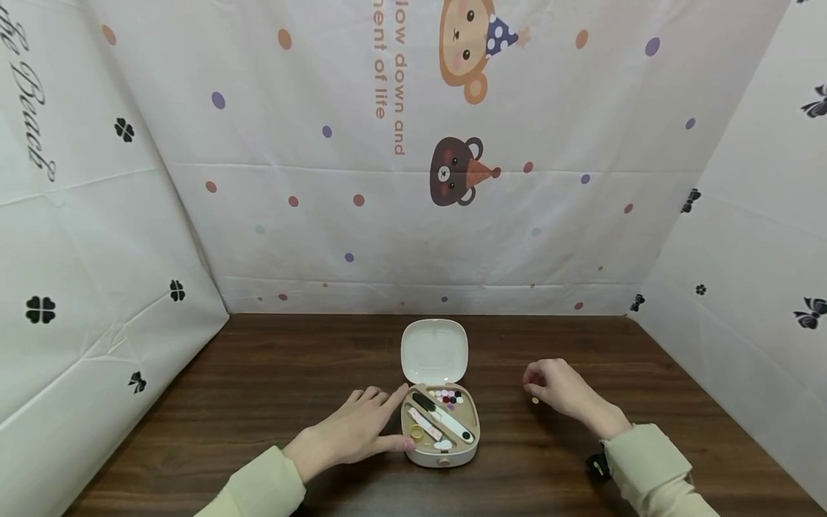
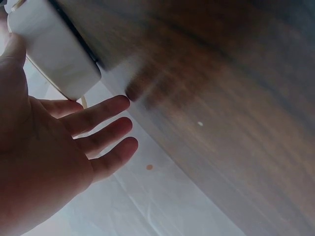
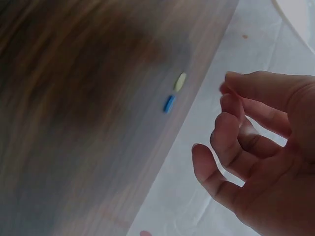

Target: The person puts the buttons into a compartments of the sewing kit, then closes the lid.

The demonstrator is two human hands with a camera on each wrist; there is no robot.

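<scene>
A small white sewing box (image 1: 474, 446) stands with its lid (image 1: 434, 352) raised at the back. My left hand (image 1: 358, 429) rests at its left side, thumb at the front corner and index finger near the hinge, fingers extended. Farther right, my right hand (image 1: 561, 388) hovers low over the table, fingers bent and thumb tip close to the index fingertip; I cannot tell whether something small is pinched there. Below it lies a pale yellow button-like piece (image 1: 535, 401). The right wrist view also shows a blue piece (image 3: 169, 104) beside the yellow one (image 3: 180, 81).
Inside the box are small coloured buttons (image 1: 450, 396), a long black-and-white tool (image 1: 446, 418), a pale printed strip (image 1: 424, 424) and a gold ring-like piece (image 1: 416, 432). Printed white cloth (image 1: 310, 237) walls the dark wooden table (image 1: 310, 359) at back and sides.
</scene>
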